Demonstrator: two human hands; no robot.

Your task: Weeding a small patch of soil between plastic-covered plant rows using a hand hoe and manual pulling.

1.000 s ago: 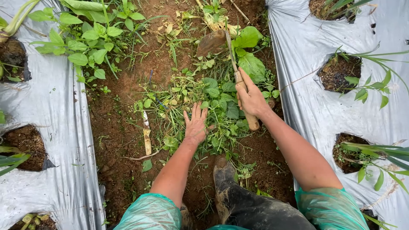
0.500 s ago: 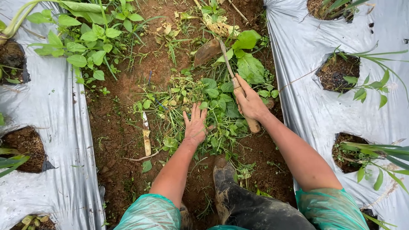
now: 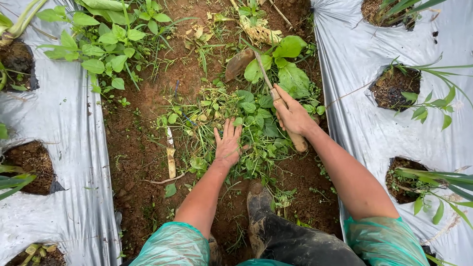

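Head view: the left hand (image 3: 228,144) lies flat, fingers spread wide, palm down on a clump of weeds (image 3: 246,123) in the middle of the soil strip (image 3: 138,148), holding nothing closed in it. The right hand (image 3: 292,114) is just right of it, wrapped tight around the wooden handle of a hoe (image 3: 276,98); the handle end sticks out near the wrist, and the shaft runs far and left to a muddy blade (image 3: 240,63) that rests on the soil beside broad green leaves. A muddy boot (image 3: 259,212) stands near, between the 2 arms. Silver plastic sheet (image 3: 69,113) covers the beds on the left and right, with round holes where plants (image 3: 423,101) grow. A pale stick (image 3: 170,152) lies on the soil left of the left hand
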